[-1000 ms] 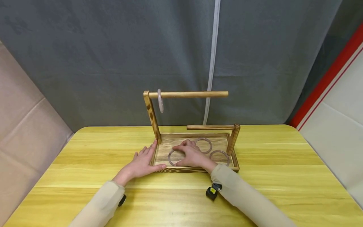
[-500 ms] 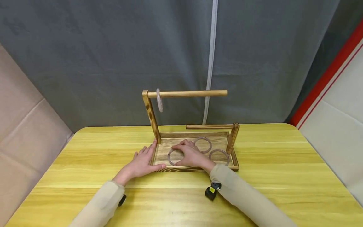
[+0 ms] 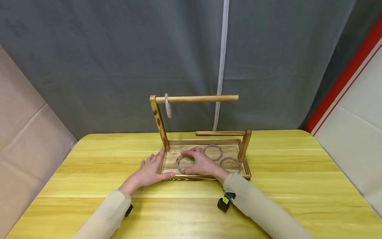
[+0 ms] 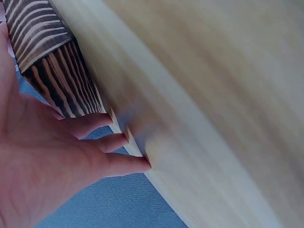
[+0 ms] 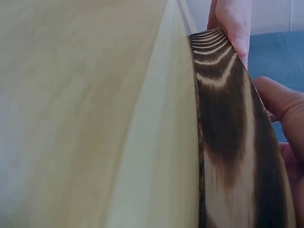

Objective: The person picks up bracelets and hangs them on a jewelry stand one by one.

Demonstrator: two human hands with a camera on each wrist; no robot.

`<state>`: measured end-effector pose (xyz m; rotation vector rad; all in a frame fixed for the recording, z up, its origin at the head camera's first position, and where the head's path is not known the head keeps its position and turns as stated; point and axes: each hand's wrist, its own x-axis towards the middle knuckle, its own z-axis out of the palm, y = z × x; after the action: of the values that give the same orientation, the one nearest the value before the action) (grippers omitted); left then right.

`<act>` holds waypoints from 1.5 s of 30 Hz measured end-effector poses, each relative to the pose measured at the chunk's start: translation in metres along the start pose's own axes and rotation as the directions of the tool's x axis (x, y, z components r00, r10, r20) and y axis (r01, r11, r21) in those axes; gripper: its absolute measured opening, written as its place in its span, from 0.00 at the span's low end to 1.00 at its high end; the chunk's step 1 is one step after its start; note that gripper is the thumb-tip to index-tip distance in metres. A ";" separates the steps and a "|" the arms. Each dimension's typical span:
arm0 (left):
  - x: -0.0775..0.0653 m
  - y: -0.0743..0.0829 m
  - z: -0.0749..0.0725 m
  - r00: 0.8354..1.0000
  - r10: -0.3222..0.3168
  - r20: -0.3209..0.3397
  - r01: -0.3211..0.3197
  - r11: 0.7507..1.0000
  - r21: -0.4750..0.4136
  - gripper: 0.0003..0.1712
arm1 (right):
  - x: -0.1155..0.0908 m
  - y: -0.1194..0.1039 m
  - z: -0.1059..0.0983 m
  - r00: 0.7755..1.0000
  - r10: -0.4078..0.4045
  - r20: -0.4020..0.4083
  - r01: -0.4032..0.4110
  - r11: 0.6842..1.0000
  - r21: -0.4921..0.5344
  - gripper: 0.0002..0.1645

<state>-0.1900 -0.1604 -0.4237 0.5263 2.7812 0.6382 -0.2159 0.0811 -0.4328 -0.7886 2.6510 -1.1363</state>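
Note:
My left hand (image 3: 150,171) lies spread over the left end of a wooden tray stand (image 3: 191,178). Its thumb rests along the front corner, and in the left wrist view the other fingers reach straight down past the striped end wall (image 4: 64,78). Inside the tray, my right hand (image 3: 203,164) pinches a pale mauve bangle (image 3: 177,164) between thumb and fingers, across its right side. Two similar bangles lie flat nearby: one behind the hand (image 3: 221,154), another to its right (image 3: 230,158). The right wrist view shows my right thumb (image 5: 273,97) inside the front wall.
Another bangle (image 3: 168,108) hangs near the left end of the upper bar (image 3: 206,99), held by a tall left post. A shorter bar (image 3: 221,133) extends leftward from the right post (image 3: 245,146), over the tray's back. A grey curtain (image 3: 119,66) stands behind the table (image 3: 298,182).
The far edge of the pinched bangle has come up slightly within the right hand's grip. My left hand stays where it was, and the other bangles have not moved.

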 end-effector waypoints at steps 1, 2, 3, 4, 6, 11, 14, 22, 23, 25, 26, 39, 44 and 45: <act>0.000 0.000 0.000 1.000 0.001 0.000 -0.001 1.000 -0.002 0.62 | -0.001 0.000 0.000 1.000 0.002 -0.001 -0.002 1.000 0.009 0.42; 0.000 0.000 0.000 1.000 0.000 0.000 0.000 1.000 -0.002 0.62 | -0.002 0.000 -0.001 1.000 0.003 -0.005 -0.003 1.000 0.019 0.42; 0.000 0.000 0.000 1.000 0.000 0.000 0.000 1.000 -0.004 0.62 | -0.003 -0.001 -0.001 1.000 0.005 -0.008 -0.004 1.000 0.026 0.42; 0.000 0.000 0.000 1.000 0.001 -0.001 -0.001 1.000 -0.004 0.62 | -0.004 -0.001 -0.001 1.000 0.008 -0.013 -0.007 0.999 0.036 0.42; 0.000 0.000 0.001 1.000 0.003 -0.003 -0.003 1.000 -0.001 0.63 | -0.007 -0.002 -0.002 1.000 0.007 -0.026 -0.006 0.998 0.055 0.42; 0.000 -0.002 0.001 1.000 0.005 -0.007 -0.005 1.000 -0.006 0.63 | -0.014 -0.005 -0.005 0.998 -0.014 -0.059 0.019 0.996 0.085 0.43; 0.000 -0.002 0.001 1.000 0.003 -0.005 -0.003 1.000 -0.015 0.63 | -0.017 -0.006 -0.006 0.996 -0.033 -0.077 0.041 0.994 0.105 0.44; -0.001 -0.001 0.000 1.000 0.002 0.000 -0.002 1.000 -0.027 0.63 | -0.028 -0.011 -0.014 0.993 -0.056 -0.105 0.068 0.991 0.113 0.42; -0.001 -0.001 0.001 1.000 0.003 0.000 -0.003 1.000 -0.027 0.63 | -0.029 -0.012 -0.015 0.993 -0.052 -0.106 0.064 0.991 0.116 0.42; 0.000 -0.001 0.001 1.000 0.002 0.000 -0.002 1.000 -0.024 0.63 | -0.032 -0.013 -0.017 0.994 -0.046 -0.103 0.059 0.991 0.120 0.43; 0.000 -0.001 0.001 1.000 0.002 -0.001 -0.002 1.000 -0.024 0.63 | -0.034 -0.014 -0.019 0.994 -0.043 -0.102 0.056 0.990 0.126 0.43; -0.001 0.001 0.000 1.000 0.001 -0.015 -0.001 1.000 -0.018 0.63 | -0.058 -0.024 -0.043 0.989 -0.037 -0.146 0.063 0.982 0.176 0.41; -0.002 0.001 0.000 1.000 0.000 -0.010 -0.001 1.000 -0.024 0.62 | -0.066 -0.027 -0.052 0.985 -0.064 -0.162 0.091 0.983 0.162 0.41; -0.002 0.001 -0.001 1.000 0.001 -0.009 -0.001 1.000 -0.025 0.62 | -0.067 -0.027 -0.054 0.984 -0.070 -0.165 0.095 0.984 0.153 0.41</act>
<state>-0.1877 -0.1608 -0.4225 0.5208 2.7777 0.6769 -0.1655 0.1343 -0.3804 -0.8162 2.6296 -1.4710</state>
